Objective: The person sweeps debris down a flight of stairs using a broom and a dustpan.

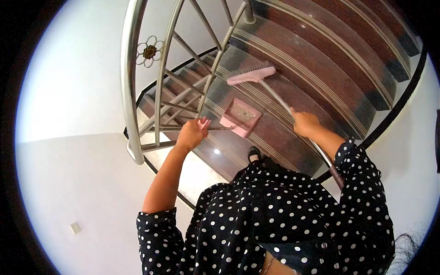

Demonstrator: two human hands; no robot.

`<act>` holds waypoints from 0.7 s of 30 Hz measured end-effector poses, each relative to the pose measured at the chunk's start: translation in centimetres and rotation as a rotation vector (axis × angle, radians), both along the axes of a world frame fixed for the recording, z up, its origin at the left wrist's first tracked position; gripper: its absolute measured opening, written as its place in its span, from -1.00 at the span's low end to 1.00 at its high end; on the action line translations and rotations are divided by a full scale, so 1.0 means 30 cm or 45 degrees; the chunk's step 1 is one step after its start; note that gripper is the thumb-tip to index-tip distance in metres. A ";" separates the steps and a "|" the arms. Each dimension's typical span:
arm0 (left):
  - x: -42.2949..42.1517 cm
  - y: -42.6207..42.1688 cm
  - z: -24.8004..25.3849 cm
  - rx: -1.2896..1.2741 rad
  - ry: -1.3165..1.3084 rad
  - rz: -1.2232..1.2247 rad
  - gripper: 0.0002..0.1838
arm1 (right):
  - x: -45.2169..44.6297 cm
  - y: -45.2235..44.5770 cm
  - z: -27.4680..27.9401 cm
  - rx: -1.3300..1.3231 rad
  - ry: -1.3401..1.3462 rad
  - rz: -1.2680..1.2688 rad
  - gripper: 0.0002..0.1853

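"Polka-dot clothing [275,206] right up against the lens lol. What's past it?"

"Curved stairs [321,51] with striped step edges, and a metal railing [127,82] down one side. Then a pink broom [277,96], its head over a step toward the railing end."

"And the dustpan [243,131]?"

"Also toward the railing end, across a step's striped edge, near the broom head. Can't tell if it's resting or hovering. Being that close, I'd say stuff only has to travel a little way into it."

"How are they held?"

"Right hand [305,123] is wrapped round the broom's pole partway along, probably so one arm can steer it. Left hand [191,134] is curled round the dustpan's pink grip [205,124], imo to keep it level."

"Why level?"

"Small pale bits [246,113] inside, too tiny to identify. Tilting might spill them."
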State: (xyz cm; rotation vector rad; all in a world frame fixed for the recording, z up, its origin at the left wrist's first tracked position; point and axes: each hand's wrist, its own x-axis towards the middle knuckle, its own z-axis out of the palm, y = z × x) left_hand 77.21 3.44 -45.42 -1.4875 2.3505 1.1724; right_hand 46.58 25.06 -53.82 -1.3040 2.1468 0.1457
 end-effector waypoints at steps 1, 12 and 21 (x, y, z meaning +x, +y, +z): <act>-0.014 0.002 0.011 0.056 -0.024 0.045 -0.69 | -0.012 -0.026 -0.021 0.012 0.045 0.092 -0.36; 0.011 -0.045 -0.041 -0.016 -0.014 -0.091 -0.67 | -0.153 -0.304 -0.279 0.030 0.198 0.376 -0.30; -0.025 -0.058 -0.005 0.002 -0.100 -0.034 -0.69 | -0.364 -0.558 -0.479 -0.067 0.327 0.637 -0.27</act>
